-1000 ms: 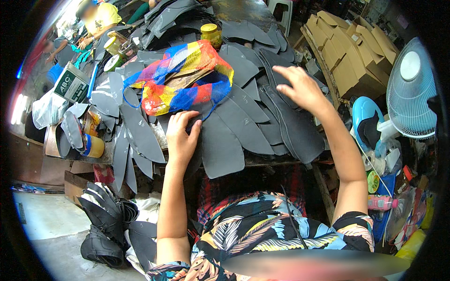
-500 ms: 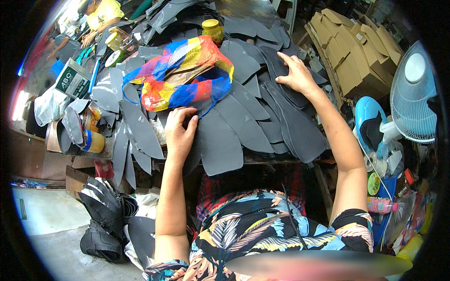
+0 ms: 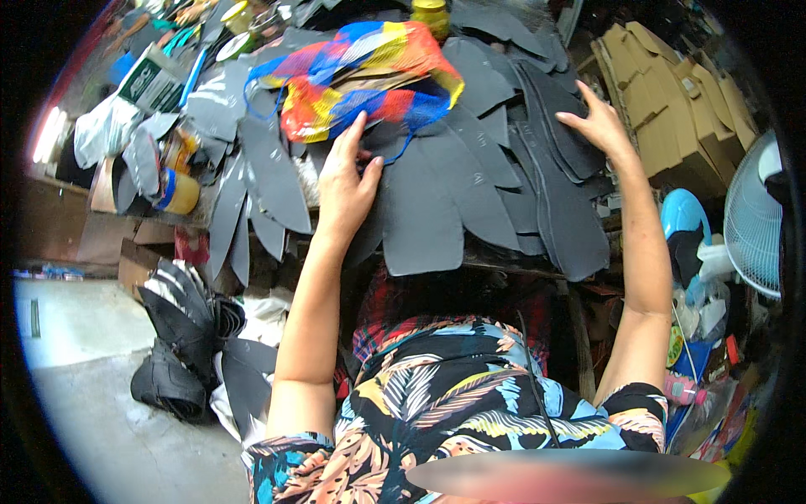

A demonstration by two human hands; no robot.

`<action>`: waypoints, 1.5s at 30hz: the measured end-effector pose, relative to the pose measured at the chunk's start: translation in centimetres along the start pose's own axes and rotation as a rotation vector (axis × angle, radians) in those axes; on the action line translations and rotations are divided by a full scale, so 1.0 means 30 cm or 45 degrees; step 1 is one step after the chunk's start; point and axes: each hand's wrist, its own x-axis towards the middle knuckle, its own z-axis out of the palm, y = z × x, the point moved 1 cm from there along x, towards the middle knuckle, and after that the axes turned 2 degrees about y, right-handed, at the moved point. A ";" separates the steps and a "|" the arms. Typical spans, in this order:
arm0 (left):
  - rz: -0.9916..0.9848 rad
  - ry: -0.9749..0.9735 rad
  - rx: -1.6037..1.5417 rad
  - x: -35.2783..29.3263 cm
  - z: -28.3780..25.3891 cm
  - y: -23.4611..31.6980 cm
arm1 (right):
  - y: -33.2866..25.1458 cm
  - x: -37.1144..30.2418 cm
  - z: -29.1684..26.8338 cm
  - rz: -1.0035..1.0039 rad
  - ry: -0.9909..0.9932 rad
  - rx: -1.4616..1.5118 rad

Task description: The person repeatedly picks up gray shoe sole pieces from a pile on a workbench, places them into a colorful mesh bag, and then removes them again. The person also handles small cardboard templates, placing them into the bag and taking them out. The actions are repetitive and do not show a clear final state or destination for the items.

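Observation:
Dark grey sole-shaped sheets (image 3: 424,223) lie fanned over the table and overhang its near edge. My left hand (image 3: 348,185) is over the sheets just in front of a red, blue and yellow mesh bag (image 3: 315,109). Its index finger points up to the bag's near side and the thumb stands apart; the other fingers are partly hidden. Brown flat pieces (image 3: 382,81) show inside the bag. At the right, my right hand (image 3: 600,126) has thumb and index finger spread beside a stack of darker soles (image 3: 554,126). Neither hand visibly grips anything.
Cardboard boxes (image 3: 672,101) and a fan (image 3: 751,218) stand to the right. On the table's left are a jar with yellowish contents (image 3: 178,193), a white and green container (image 3: 153,80) and a yellow-lidded jar (image 3: 430,15) farther back. Black bundles (image 3: 172,378) sit on the floor at left.
My view has shifted, so the table sits higher in the picture. My left index finger has straightened toward the mesh bag. The right hand stays spread by the darker soles.

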 end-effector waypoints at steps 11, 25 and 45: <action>-0.254 -0.036 -0.192 0.013 -0.015 -0.015 | 0.042 -0.049 -0.139 -0.091 0.413 -0.009; -0.293 -0.041 -0.270 0.011 -0.010 -0.022 | -0.028 -0.167 -0.302 -0.162 0.596 0.339; -0.287 0.023 -0.362 0.019 -0.013 -0.051 | -0.016 -0.195 -0.361 0.017 0.596 1.165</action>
